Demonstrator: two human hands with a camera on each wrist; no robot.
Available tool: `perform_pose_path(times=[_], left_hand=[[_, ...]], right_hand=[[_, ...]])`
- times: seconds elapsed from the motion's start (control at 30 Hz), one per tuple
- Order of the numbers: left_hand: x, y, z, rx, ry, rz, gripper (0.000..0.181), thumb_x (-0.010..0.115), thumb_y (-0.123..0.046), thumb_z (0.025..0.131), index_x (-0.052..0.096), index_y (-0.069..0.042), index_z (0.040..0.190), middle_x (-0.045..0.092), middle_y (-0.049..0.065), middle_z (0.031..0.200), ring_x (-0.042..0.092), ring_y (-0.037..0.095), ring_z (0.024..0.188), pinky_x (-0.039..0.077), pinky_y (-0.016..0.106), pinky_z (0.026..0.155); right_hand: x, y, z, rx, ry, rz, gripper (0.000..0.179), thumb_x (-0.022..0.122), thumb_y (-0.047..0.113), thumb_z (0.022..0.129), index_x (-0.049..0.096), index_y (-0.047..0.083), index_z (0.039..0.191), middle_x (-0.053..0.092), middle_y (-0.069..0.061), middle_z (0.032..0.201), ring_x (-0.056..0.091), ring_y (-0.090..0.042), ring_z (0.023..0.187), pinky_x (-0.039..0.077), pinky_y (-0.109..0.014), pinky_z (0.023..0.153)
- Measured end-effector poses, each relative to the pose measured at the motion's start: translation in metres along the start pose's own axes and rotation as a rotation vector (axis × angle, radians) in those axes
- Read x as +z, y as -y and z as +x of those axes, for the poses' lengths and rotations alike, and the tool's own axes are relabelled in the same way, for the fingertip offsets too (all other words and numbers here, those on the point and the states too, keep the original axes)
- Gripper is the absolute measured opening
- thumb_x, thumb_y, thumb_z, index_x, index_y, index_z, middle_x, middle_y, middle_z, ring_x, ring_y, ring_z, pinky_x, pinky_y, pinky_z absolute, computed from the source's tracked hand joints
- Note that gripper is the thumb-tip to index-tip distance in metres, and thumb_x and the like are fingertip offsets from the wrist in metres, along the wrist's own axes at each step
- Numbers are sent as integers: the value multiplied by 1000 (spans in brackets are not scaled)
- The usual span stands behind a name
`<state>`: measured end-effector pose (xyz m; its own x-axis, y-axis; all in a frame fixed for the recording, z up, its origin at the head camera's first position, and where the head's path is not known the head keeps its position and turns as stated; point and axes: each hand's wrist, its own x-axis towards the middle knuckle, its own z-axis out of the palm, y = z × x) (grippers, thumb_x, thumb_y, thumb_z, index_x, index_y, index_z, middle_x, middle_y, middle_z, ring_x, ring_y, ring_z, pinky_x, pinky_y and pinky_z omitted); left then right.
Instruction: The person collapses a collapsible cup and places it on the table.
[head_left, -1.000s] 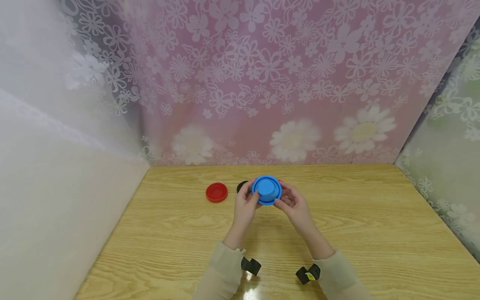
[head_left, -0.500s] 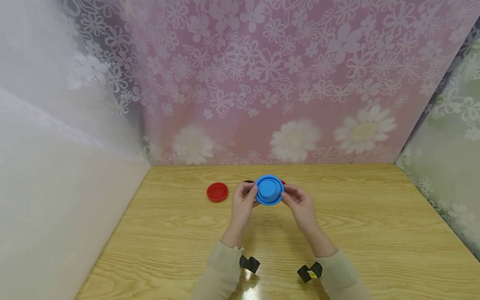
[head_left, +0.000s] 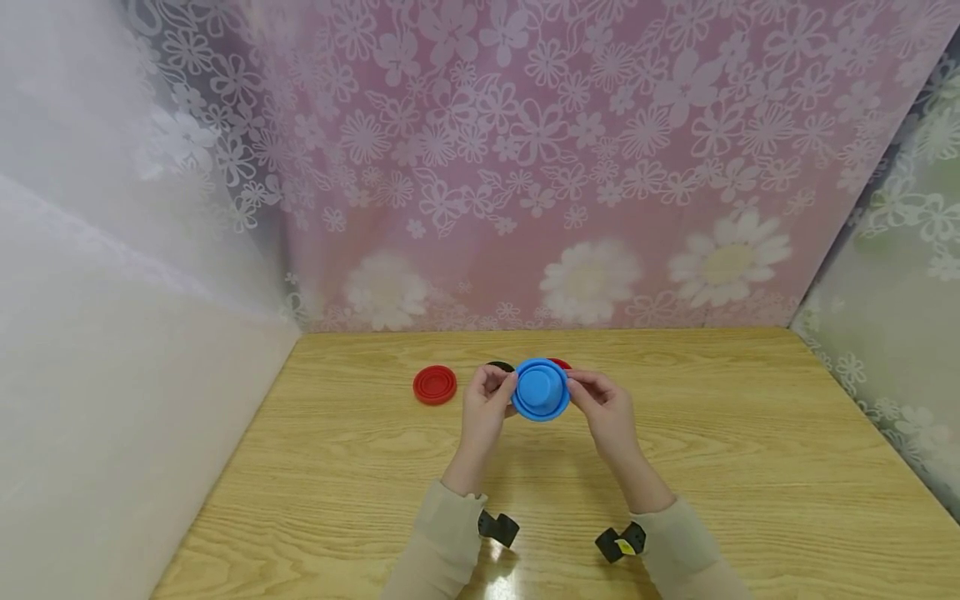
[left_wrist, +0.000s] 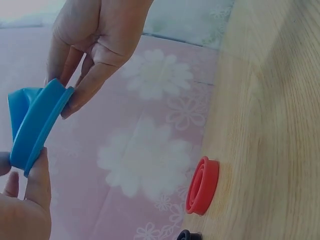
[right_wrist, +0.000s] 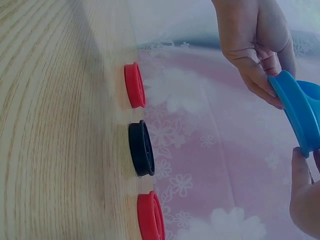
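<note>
A blue collapsible cup (head_left: 540,389), flexible-looking, hangs above the table between my two hands. Its raised centre faces the head camera. My left hand (head_left: 483,404) pinches the rim on the left side between thumb and fingers. On the opposite side, the rim is pinched by my right hand (head_left: 609,410). In the left wrist view the cup (left_wrist: 37,127) is seen edge-on, its wall standing out from the broad rim and partly creased. The right wrist view cuts off part of the cup (right_wrist: 297,112) at the image edge.
A red collapsed cup (head_left: 435,385) lies on the wooden table (head_left: 337,483) left of my hands. Behind my hands lie a black one (right_wrist: 141,148) and another red one (right_wrist: 151,216), in a row with it. A flowered pink curtain (head_left: 480,167) hangs at the table's back.
My left thumb has gone from the cup's centre to its rim. Both hands now grip opposite edges, slightly farther apart, and the cup has shifted a little right and lower in the head view.
</note>
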<state>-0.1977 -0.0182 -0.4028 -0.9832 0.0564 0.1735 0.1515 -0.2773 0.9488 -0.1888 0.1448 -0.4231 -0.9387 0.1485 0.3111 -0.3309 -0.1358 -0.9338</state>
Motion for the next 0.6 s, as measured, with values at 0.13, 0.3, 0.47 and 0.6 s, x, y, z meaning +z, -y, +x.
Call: perform_pose_path(times=[0.13,0.3,0.47,0.6], left_hand=[[1,-1,-2,19,49,4,28,42,-4,93,43,5,119,51,8,96,55,15,84,52,34,67],[1,-1,-1,27,125,-3,37,30,-3,96,32,3,133,41,21,122,49,32,107,47,41,79],[-2,12,5,20,151,-48,39,28,-7,97,29,2,135,34,21,132,44,34,112,46,41,81],[-4,20,7,22,125,-62,37,33,-12,97,36,-2,132,41,17,125,49,29,107,48,36,78]], right_hand=[[0,-1,0,-32,90,7,31,56,3,85,53,-12,112,60,-1,100,60,-13,87,50,-31,73],[2,-2,0,-10,189,-2,43,56,-1,85,42,-10,124,55,-3,106,59,-12,88,48,-37,75],[4,-1,0,22,187,-2,45,57,0,84,41,-8,125,54,-6,106,59,-12,88,48,-34,76],[5,-2,-1,10,152,36,41,56,-1,84,42,-12,121,56,-3,102,59,-11,86,48,-33,76]])
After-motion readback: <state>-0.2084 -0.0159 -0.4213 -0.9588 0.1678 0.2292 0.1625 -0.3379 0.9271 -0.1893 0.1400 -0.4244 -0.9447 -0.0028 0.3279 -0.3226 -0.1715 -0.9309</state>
